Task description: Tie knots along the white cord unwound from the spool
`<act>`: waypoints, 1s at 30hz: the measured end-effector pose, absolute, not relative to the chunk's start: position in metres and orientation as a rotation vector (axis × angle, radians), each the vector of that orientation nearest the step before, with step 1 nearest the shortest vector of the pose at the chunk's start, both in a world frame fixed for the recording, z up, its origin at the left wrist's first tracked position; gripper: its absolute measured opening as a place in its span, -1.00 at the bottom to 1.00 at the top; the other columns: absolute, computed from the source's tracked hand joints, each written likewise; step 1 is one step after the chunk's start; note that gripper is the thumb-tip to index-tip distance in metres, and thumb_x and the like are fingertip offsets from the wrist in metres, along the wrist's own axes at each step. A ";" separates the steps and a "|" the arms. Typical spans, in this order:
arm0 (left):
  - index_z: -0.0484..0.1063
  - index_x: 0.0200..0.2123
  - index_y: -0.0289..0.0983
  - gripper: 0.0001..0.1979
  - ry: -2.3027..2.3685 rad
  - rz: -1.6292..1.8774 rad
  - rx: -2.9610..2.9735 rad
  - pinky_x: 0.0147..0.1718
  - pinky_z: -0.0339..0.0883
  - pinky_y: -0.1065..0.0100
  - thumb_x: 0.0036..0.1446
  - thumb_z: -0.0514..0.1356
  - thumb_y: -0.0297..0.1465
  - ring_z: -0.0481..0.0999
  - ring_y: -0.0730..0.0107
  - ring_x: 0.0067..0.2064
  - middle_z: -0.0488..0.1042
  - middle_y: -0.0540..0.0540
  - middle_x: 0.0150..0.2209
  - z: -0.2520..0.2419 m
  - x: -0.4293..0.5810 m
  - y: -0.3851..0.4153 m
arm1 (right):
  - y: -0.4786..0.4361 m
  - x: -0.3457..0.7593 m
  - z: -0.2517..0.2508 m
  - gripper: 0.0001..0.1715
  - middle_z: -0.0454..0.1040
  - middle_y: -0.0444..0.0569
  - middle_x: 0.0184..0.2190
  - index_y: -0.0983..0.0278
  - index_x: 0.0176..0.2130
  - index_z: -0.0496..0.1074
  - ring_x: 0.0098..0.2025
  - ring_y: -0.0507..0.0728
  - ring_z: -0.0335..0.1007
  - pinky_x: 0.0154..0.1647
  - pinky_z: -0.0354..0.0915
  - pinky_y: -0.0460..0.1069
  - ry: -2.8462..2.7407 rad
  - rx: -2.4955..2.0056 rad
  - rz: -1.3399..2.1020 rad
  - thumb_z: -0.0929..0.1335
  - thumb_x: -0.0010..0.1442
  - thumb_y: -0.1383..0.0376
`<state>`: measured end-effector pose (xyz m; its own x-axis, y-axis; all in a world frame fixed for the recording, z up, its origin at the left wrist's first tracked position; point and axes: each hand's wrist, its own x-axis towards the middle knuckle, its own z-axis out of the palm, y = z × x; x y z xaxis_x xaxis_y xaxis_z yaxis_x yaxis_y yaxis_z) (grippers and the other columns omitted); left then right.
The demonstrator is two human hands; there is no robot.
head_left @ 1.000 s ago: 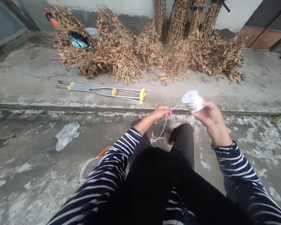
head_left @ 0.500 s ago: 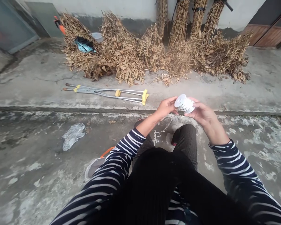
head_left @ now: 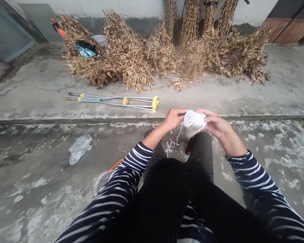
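A white spool (head_left: 190, 119) wound with white cord lies on its side in front of me, its round end facing left. My right hand (head_left: 215, 125) is closed around the spool's right part. Against the spool's left end, my left hand (head_left: 174, 118) has its thumb and fingers together in a pinch, its fingertips partly behind the spool. From beside the left fingers a loose length of white cord (head_left: 171, 145) hangs down and lies tangled on the ground between my legs.
Aluminium crutches (head_left: 111, 100) with yellow pads lie on the concrete step ahead. Dried plant bundles (head_left: 136, 64) lean along the wall, with blue-and-black cloth (head_left: 87, 49) on them. A crumpled clear plastic bag (head_left: 79, 148) and an orange-rimmed item (head_left: 115, 165) are to my left.
The spool has come slightly down and left, and its end has turned more to the left. Both hands have moved with it. The hanging cord has shifted, and the view has tilted slightly.
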<state>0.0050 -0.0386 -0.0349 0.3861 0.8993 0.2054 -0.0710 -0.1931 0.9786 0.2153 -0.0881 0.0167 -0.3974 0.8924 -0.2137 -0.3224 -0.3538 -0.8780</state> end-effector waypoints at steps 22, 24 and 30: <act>0.60 -0.22 -0.31 -0.80 0.832 1.331 1.747 -0.18 0.49 0.37 0.27 0.19 -0.36 0.62 0.41 -0.25 0.67 -0.14 -0.22 -0.020 0.006 -0.048 | -0.108 0.196 0.032 -0.51 0.60 -0.14 -0.32 0.16 -0.19 0.68 -0.33 0.02 0.45 -0.27 0.37 -0.08 -1.251 -0.777 1.653 0.66 -0.21 0.29; 0.58 -0.15 -0.32 -0.78 0.776 1.246 1.619 -0.23 0.49 0.36 0.25 0.21 -0.33 0.62 0.39 -0.28 0.66 -0.14 -0.24 -0.021 0.005 -0.048 | -0.109 0.196 0.033 -0.50 0.60 -0.13 -0.32 0.17 -0.18 0.68 -0.33 0.03 0.44 -0.24 0.38 -0.06 -1.262 -0.783 1.641 0.66 -0.21 0.28; 0.60 -0.19 -0.36 -0.64 0.698 0.946 1.483 -0.21 0.48 0.33 0.11 0.38 -0.18 0.61 0.36 -0.28 0.65 -0.14 -0.29 -0.015 -0.011 -0.048 | -0.111 0.199 0.035 -0.55 0.63 -0.11 -0.29 0.17 -0.20 0.69 -0.27 0.05 0.48 -0.22 0.36 -0.06 -1.333 -0.804 1.600 0.65 -0.17 0.28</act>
